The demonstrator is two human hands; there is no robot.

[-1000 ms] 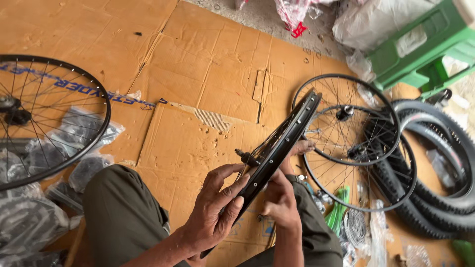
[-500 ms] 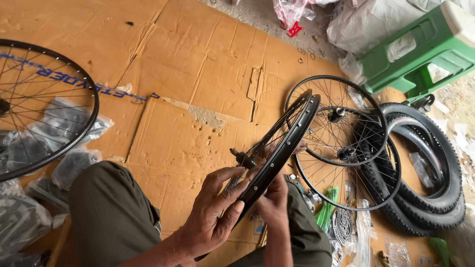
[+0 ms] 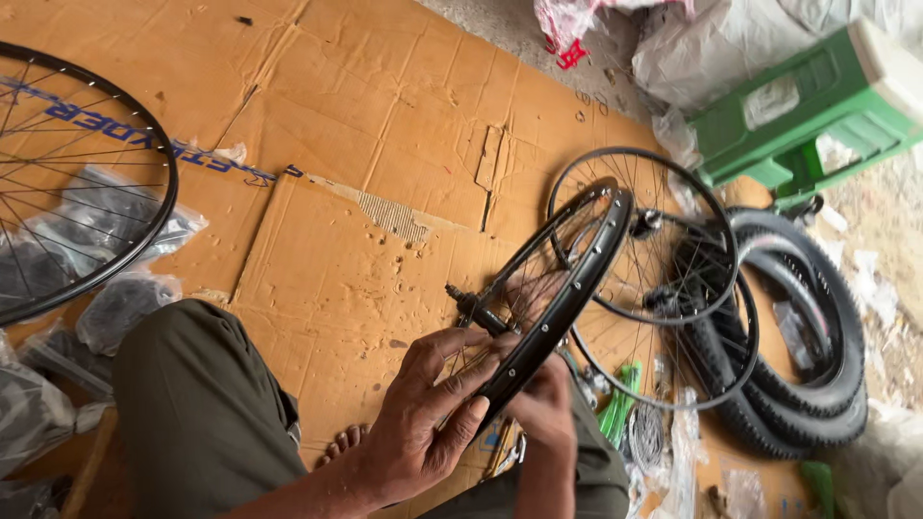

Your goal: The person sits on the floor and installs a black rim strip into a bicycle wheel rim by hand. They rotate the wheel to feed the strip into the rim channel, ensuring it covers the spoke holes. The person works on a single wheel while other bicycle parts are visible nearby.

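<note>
Head view: person seated on cardboard [image 3: 385, 115].
Wheel [image 3: 562, 288]: upright (edge-on), above the knees.
Left hand [image 3: 423, 423]: grip closed round its rim.
Right hand [image 3: 543, 404]: grip closed on the rim's far side.

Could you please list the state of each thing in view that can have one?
Black wheel rim: held on edge, tilted, by both hands.
Left hand: gripping the rim's near edge.
Right hand: behind the rim, partly hidden.
Axle: sticking out of the hub.
Spoked wheels: lying flat, without tyres.
Knobby tyres: stacked flat, unmounted.
Large wheel: flat on cardboard.
Green stool: tipped over.
</note>
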